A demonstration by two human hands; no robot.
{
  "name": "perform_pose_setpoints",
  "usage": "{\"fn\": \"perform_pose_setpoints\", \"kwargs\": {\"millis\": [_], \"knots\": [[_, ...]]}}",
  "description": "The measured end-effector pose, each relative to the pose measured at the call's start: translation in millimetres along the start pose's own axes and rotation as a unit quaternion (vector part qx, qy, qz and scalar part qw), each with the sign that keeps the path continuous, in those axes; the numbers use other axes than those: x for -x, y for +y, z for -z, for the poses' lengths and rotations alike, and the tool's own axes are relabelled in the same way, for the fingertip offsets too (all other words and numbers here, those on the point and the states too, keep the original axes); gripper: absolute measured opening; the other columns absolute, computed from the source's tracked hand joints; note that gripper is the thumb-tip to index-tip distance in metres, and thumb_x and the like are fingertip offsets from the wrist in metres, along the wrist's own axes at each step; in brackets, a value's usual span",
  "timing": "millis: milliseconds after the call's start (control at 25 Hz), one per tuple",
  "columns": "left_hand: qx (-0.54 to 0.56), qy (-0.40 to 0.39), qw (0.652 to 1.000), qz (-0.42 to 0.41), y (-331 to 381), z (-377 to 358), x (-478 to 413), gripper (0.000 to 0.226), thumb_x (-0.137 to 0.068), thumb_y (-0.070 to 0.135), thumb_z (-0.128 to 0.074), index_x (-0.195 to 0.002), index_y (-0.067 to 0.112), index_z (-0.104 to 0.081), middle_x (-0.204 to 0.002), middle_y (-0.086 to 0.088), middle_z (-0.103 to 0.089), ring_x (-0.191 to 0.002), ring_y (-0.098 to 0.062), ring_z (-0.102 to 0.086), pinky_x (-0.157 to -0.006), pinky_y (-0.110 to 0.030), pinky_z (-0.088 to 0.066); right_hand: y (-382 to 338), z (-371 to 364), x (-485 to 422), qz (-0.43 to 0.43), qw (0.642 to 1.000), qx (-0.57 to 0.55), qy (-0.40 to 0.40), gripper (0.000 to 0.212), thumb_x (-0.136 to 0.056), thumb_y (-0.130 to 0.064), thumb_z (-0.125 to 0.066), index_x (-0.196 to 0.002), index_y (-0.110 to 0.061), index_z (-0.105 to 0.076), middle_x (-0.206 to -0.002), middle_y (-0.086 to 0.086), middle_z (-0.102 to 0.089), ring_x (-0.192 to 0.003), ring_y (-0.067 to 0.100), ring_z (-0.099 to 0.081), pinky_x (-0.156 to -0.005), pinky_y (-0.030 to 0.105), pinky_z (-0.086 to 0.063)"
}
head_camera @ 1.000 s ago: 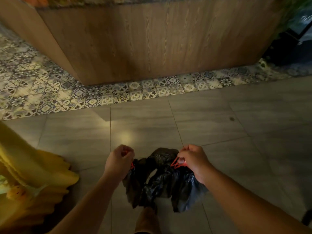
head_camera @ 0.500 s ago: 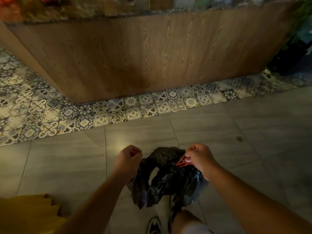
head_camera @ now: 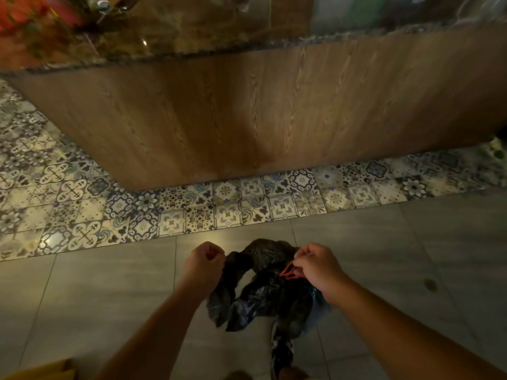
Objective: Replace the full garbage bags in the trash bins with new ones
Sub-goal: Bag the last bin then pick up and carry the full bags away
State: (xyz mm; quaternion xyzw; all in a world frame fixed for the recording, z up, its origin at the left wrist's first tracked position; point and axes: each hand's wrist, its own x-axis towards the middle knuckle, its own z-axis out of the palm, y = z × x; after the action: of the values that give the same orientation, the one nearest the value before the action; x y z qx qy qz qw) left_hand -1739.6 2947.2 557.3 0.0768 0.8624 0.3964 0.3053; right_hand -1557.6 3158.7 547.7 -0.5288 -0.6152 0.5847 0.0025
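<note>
Over tiles (head_camera: pixel 109 286), left hand (head_camera: pixel 204 264), right hand (head_camera: pixel 319 269) gripping bag (head_camera: pixel 264 293)

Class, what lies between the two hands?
Head view: the bunched top of the black garbage bag lies between left hand and right hand, which pinches its red drawstring.

Left hand (head_camera: pixel 204 263) and right hand (head_camera: pixel 318 267) gripping black garbage bag (head_camera: pixel 263 292), red drawstring (head_camera: pixel 289 271) in right grip, grey floor tiles (head_camera: pixel 109 292)
</note>
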Motion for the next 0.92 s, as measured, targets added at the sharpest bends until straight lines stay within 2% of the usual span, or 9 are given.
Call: {"fn": "perform_pose_setpoints", "kwargs": {"millis": [80,240,360,520,680,800,920], "knots": [[0.011,0.006,1.0,0.014,23.4,-0.2,-40.3,0.007,-0.084,0.025,-0.067,-0.08,0.03,-0.07,-0.078,0.001,-0.075,-0.08,-0.025,-0.074,-0.075,-0.05,-0.064,-30.4,1.2,-35.8,-0.002,1.0,0.013,-0.009,0.014,-0.087,-0.006,-0.069,-0.079,-0.016,-0.073,-0.076,0.007,-0.075,-0.067,0.021,-0.077,-0.074,0.044,-0.066],[0.001,0.011,1.0,0.011,62.2,4.6,-110.6,0.005,-0.087,0.029,-0.064,-0.085,0.03,-0.069,-0.08,0.003,-0.075,-0.08,-0.02,-0.074,-0.075,-0.046,-0.063,-83.4,-2.9,-101.8,-0.01,0.999,0.035,-0.023,0.013,-0.089,-0.009,-0.067,-0.082,-0.018,-0.074,-0.081,0.005,-0.077,-0.07,0.019,-0.077,-0.077,0.046,-0.066],[0.011,0.0,1.0,0.01,83.6,6.1,-167.3,0.011,-0.092,0.023,-0.065,-0.084,0.028,-0.071,-0.079,0.001,-0.075,-0.079,-0.021,-0.074,-0.068,-0.037,-0.06,-121.2,-9.3,-153.6,-0.01,0.999,0.031,-0.013,0.013,-0.09,-0.006,-0.066,-0.084,-0.015,-0.072,-0.083,0.008,-0.076,-0.072,0.021,-0.077,-0.077,0.046,-0.066],[-0.023,-0.033,0.999,0.001,120.9,4.2,-238.8,0.01,-0.093,0.025,-0.063,-0.088,0.029,-0.07,-0.084,0.002,-0.073,-0.078,-0.017,-0.071,-0.061,-0.031,-0.055,-170.9,-13.2,-217.7,-0.008,0.998,0.052,0.024,0.016,-0.091,-0.004,-0.065,-0.083,-0.016,-0.072,-0.089,0.01,-0.075,-0.077,0.022,-0.076,-0.072,0.034,-0.065],[-0.058,-0.072,0.996,0.007,158.4,5.0,-307.0,0.01,-0.094,0.029,-0.063,-0.086,0.032,-0.068,-0.081,0.004,-0.073,-0.07,-0.013,-0.071,-0.051,-0.022,-0.05,-218.5,-24.6,-274.6,-0.004,0.996,0.091,0.0,0.018,-0.093,-0.008,-0.065,-0.081,-0.021,-0.071,-0.09,0.008,-0.073,-0.081,0.023,-0.075,-0.077,0.044,-0.066],[-0.088,-0.084,0.993,0.006,185.6,3.8,-361.5,0.009,-0.094,0.034,-0.062,-0.086,0.031,-0.066,-0.079,0.003,-0.072,-0.067,-0.015,-0.071,-0.052,-0.031,-0.057,-252.3,-34.3,-317.4,0.003,0.993,0.119,-0.008,0.018,-0.095,-0.016,-0.063,-0.079,-0.024,-0.068,-0.093,0.01,-0.07,-0.088,0.031,-0.072,-0.081,0.054,-0.064],[-0.106,-0.092,0.99,0.018,205.4,0.3,-404.7,0.013,-0.095,0.037,-0.059,-0.086,0.03,-0.065,-0.075,0.003,-0.071,-0.064,-0.016,-0.071,-0.058,-0.036,-0.06,-275.4,-38.4,-356.2,-0.016,0.992,0.124,-0.013,0.016,-0.097,-0.015,-0.062,-0.083,-0.021,-0.069,-0.1,0.012,-0.069,-0.094,0.03,-0.07,-0.087,0.053,-0.062]]}}
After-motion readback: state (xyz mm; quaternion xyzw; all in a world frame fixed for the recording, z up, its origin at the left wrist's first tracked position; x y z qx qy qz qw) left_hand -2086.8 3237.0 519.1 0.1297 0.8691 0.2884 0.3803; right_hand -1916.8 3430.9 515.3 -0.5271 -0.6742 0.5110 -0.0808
